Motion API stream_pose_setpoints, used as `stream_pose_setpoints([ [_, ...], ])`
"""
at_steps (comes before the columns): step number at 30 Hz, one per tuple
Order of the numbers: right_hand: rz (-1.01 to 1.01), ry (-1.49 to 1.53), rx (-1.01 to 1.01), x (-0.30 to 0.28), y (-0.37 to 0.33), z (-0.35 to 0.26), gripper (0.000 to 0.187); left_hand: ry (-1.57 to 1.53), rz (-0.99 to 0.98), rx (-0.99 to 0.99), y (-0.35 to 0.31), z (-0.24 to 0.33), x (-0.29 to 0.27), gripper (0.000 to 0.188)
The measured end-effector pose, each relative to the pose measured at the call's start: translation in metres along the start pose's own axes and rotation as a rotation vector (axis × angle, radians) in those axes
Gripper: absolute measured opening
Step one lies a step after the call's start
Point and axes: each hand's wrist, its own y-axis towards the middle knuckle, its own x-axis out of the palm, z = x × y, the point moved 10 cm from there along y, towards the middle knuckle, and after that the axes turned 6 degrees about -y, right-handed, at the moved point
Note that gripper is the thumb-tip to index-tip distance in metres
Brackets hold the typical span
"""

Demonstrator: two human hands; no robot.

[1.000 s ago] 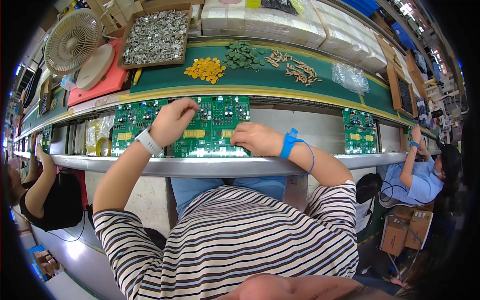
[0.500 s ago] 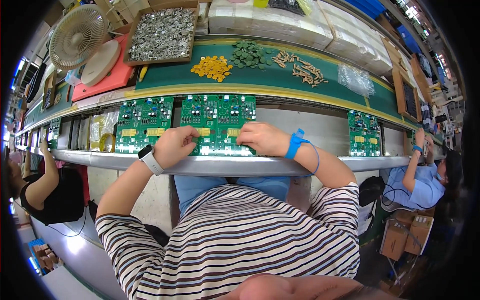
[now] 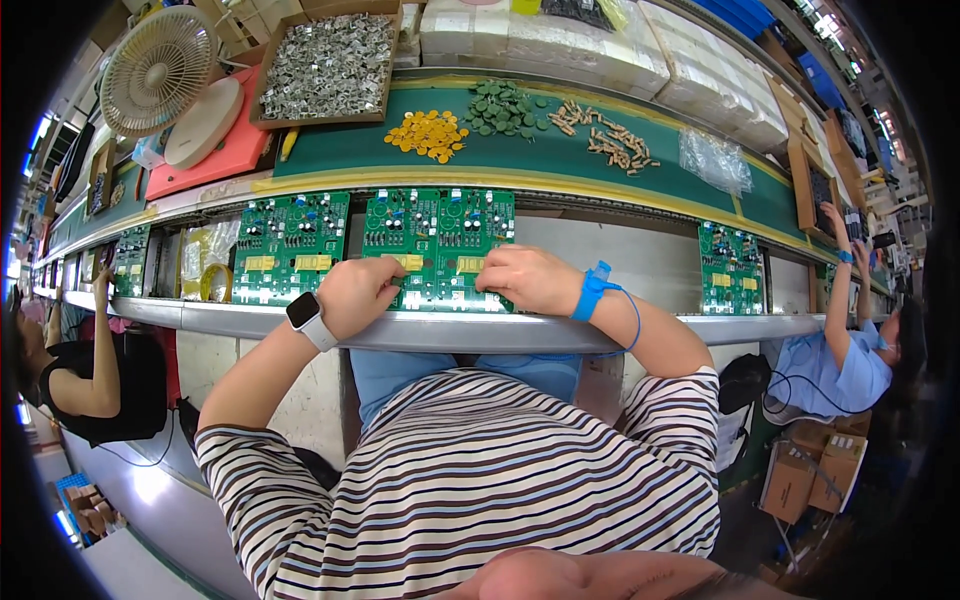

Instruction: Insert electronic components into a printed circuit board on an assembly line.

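Observation:
A green circuit board (image 3: 428, 225) with yellow block-shaped components lies on the rail line in front of me. Over its left half, my left hand (image 3: 357, 297) has the thumb and fingers curled together beside a yellow component (image 3: 409, 263). My right hand (image 3: 531, 280) is bent over the right half, fingertips pressed together next to another yellow component (image 3: 468, 265). Whatever either set of fingertips may be holding is too small or hidden to make out. To the left sits a second green circuit board (image 3: 291, 235), apart from the first.
A third circuit board (image 3: 729, 265) lies further right. On the green belt are piles of yellow discs (image 3: 427, 136), green discs (image 3: 503, 108) and small tan cylinders (image 3: 621, 150). Behind stand a box of metal parts (image 3: 327, 66) and a fan (image 3: 158, 70). Co-workers sit at both sides.
My left hand has tilted slightly, its fingers shifting over the board's left half; my right hand has barely moved. The right co-worker's arm has reached up toward a brown tray.

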Motion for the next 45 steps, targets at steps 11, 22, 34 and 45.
stream_pose_setpoints([
  [11, -0.105, -0.184, -0.053, 0.007, 0.004, -0.016, 0.009, 0.069, -0.079, 0.015, 0.003, 0.004, 0.006, 0.014],
  [22, 0.091, -0.077, 0.074, -0.065, 0.019, 0.03, 0.022, 0.26, -0.102, 0.129, 0.001, 0.015, 0.022, 0.014],
  [34, 0.234, -0.654, 0.652, -0.124, -0.007, 0.211, 0.014, 0.138, -0.054, 0.165, 0.108, 0.055, -0.019, 0.015],
  [45, 0.459, -0.534, 0.651, -0.134, -0.042, 0.174, 0.011, 0.275, 0.187, 0.383, 0.268, 0.083, 0.039, 0.019],
])
